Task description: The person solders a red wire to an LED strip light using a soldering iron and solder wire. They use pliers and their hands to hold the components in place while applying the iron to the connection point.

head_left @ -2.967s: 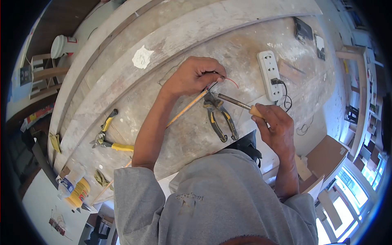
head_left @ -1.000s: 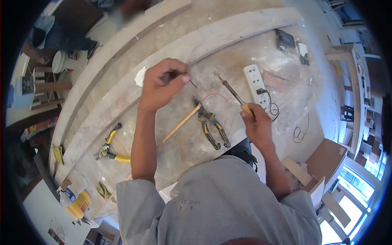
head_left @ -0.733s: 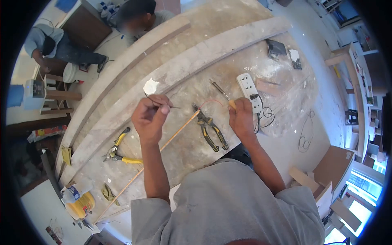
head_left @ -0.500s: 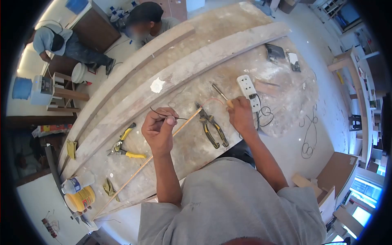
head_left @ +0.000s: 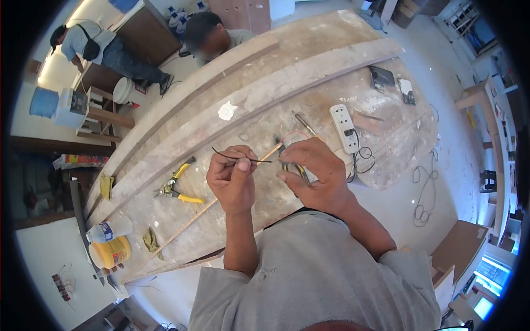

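Observation:
A short, thin dark wire is pinched between the thumb and fingers of my left hand, its free end pointing right. My right hand hovers beside that end, thumb and fingers curved apart with nothing visible between them. Beneath it on the table lie black-and-yellow pliers, mostly covered by the hand. The soldering iron rests just beyond, its handle end hidden behind my right hand. A long thin tan strip runs diagonally under my hands, with a red wire at its upper end.
Yellow-handled snips lie to the left. A white power strip with a black plug and cord sits at right. Long curved wooden beams cross the table. A yellow tub stands lower left. Two people are beyond the table.
My right hand has let go of the soldering iron, now lying on the table, and moved left toward the wire's end. My left hand still holds the wire. The whole view has shifted slightly.

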Available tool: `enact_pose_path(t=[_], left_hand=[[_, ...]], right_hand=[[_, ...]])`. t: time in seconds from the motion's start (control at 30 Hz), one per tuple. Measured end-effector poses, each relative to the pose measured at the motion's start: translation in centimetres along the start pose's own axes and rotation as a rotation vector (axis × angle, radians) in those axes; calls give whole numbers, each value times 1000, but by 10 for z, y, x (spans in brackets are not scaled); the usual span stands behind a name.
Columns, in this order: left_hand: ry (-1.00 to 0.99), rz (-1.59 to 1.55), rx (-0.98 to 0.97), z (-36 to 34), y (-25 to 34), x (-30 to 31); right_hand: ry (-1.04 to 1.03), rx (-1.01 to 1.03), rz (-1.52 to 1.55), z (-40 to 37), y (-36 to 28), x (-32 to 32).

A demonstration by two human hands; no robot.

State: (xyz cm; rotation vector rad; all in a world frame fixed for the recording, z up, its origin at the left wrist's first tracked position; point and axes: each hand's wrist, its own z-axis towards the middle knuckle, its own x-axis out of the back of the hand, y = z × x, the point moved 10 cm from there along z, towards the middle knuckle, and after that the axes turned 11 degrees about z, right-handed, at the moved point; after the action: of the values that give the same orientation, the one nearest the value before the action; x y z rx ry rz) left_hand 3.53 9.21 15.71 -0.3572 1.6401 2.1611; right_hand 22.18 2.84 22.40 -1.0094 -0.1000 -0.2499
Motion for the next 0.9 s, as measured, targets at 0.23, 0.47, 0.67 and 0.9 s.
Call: enact_pose_path(t=[0.23,0.47,0.67,0.9], left_hand=[[-43,-42,46,-2,-5,-9],[43,-70,90,-2,-13,-3],[73,-24,98,-2,-17,1],[-148,778,284,-19,7,18]], right_hand=[[21,257,-235,5,-15,-8],[-15,321,-324,9,-22,-12],[-42,365,-339,17,-15,-19],[-184,209,-374,18,15,-19]])
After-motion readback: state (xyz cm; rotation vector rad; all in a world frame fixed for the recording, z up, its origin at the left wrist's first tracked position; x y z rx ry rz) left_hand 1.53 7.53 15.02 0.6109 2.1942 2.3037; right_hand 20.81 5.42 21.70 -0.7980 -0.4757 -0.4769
